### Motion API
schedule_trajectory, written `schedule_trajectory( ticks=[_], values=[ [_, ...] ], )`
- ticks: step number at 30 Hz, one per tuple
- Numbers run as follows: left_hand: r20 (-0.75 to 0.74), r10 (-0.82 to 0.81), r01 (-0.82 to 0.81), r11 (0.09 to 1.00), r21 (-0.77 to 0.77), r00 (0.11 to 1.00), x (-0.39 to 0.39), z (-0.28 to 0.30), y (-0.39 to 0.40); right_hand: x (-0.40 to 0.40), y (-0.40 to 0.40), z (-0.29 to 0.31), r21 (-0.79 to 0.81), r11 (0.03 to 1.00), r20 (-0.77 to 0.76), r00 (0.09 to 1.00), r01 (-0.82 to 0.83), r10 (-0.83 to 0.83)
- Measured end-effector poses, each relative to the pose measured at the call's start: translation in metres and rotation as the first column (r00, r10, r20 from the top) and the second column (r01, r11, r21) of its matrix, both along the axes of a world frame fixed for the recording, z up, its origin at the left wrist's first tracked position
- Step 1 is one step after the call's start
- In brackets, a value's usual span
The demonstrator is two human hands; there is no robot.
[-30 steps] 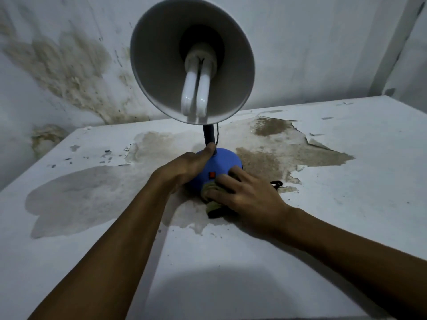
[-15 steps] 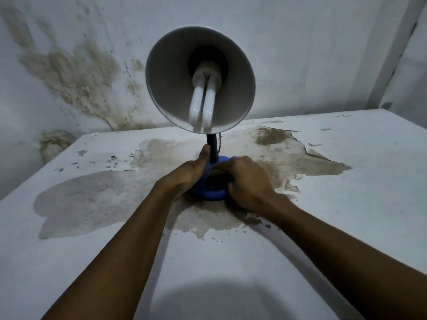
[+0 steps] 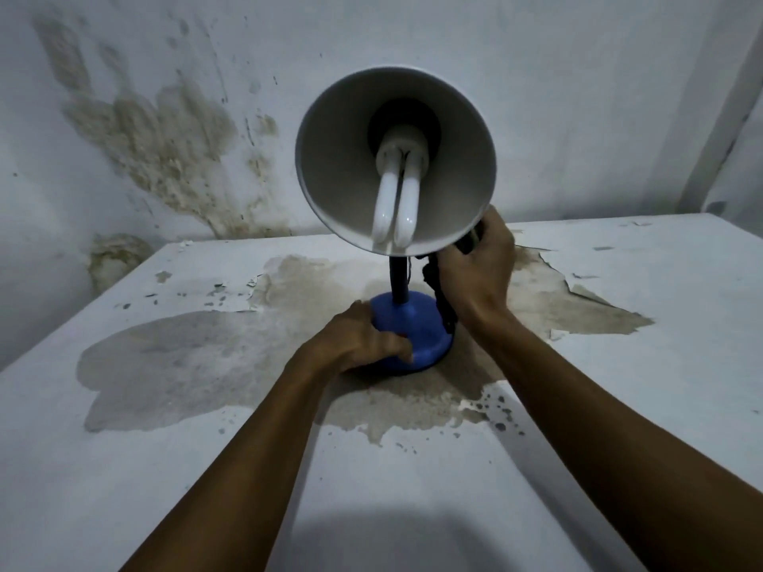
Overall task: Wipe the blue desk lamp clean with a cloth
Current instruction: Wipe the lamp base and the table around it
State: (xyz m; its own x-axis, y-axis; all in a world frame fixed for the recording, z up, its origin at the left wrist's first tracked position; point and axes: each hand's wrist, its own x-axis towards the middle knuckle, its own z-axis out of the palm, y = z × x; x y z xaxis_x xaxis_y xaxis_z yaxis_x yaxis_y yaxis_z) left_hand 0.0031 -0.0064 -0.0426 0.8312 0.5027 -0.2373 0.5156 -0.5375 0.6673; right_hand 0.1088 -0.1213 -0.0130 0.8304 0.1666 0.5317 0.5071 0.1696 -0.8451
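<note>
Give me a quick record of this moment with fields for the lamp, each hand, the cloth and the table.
lamp: blue base, black neck, white shade facing the camera, bulb unlit
left hand: gripping the base
right hand: raised beside the shade's lower rim, closed on a dark cloth
cloth: mostly hidden, a dark strip hangs down
table: white, peeling, stained around the base

The lamp base (image 3: 417, 326) looks like smooth blue plastic with a soft sheen, the stem (image 3: 399, 282) matt black. Inside, the shade (image 3: 338, 167) is a flat, matt white; the bulb (image 3: 394, 200) is glossy white glass. The tabletop (image 3: 413, 489) is white paint, chalky and dull — peeled in flakes to a rough brown patch (image 3: 578, 307). The wall (image 3: 165, 150) is matt plaster, blotched and crusty.
</note>
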Motion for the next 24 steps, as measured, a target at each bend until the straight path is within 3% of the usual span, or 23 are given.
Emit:
schedule_trajectory(
  ticks=[4,8,11,13,15,16,18,20,21,24],
  values=[
    [-0.015,-0.063,0.064,0.991,0.121,0.998,-0.003,-0.007,0.007,-0.005,0.012,-0.029,-0.367,0.930,0.155,0.986,-0.001,0.062],
    [0.015,-0.109,0.106,0.985,0.140,0.994,-0.003,-0.014,0.012,-0.003,-0.004,-0.048,-0.733,0.664,0.338,0.927,0.151,0.163],
    [0.040,-0.132,0.124,0.980,0.155,0.991,-0.003,-0.017,0.011,-0.010,-0.010,-0.039,-0.837,0.485,0.457,0.811,0.254,0.364],
    [0.057,-0.152,0.141,0.976,0.168,0.987,-0.005,-0.018,0.009,-0.011,-0.017,-0.022,-0.892,0.416,0.360,0.831,0.174,0.424],
    [0.088,-0.173,0.156,0.972,0.174,0.981,-0.006,-0.018,0.009,0.000,-0.025,-0.001,-0.944,0.327,0.123,0.881,-0.038,0.458],
    [0.095,-0.170,0.151,0.972,0.181,0.981,-0.006,-0.018,0.009,0.005,-0.030,0.008,-0.939,0.312,0.019,0.883,-0.146,0.470],
    [0.078,-0.147,0.129,0.971,0.202,0.986,-0.006,-0.019,0.010,0.014,-0.033,0.014,-0.881,0.425,-0.024,0.915,-0.210,0.403],
    [0.050,-0.134,0.120,0.968,0.220,0.990,-0.006,-0.021,0.010,0.020,-0.025,0.006,-0.808,0.585,0.077,0.974,-0.063,0.212],
    [0.043,-0.132,0.120,0.968,0.219,0.990,-0.006,-0.021,0.009,0.021,-0.018,-0.001,-0.784,0.619,0.128,0.985,0.029,0.115],
    [0.046,-0.136,0.125,0.973,0.194,0.990,-0.005,-0.022,0.009,0.017,-0.001,-0.024,-0.808,0.580,0.197,0.974,0.098,0.111]
  ],
)
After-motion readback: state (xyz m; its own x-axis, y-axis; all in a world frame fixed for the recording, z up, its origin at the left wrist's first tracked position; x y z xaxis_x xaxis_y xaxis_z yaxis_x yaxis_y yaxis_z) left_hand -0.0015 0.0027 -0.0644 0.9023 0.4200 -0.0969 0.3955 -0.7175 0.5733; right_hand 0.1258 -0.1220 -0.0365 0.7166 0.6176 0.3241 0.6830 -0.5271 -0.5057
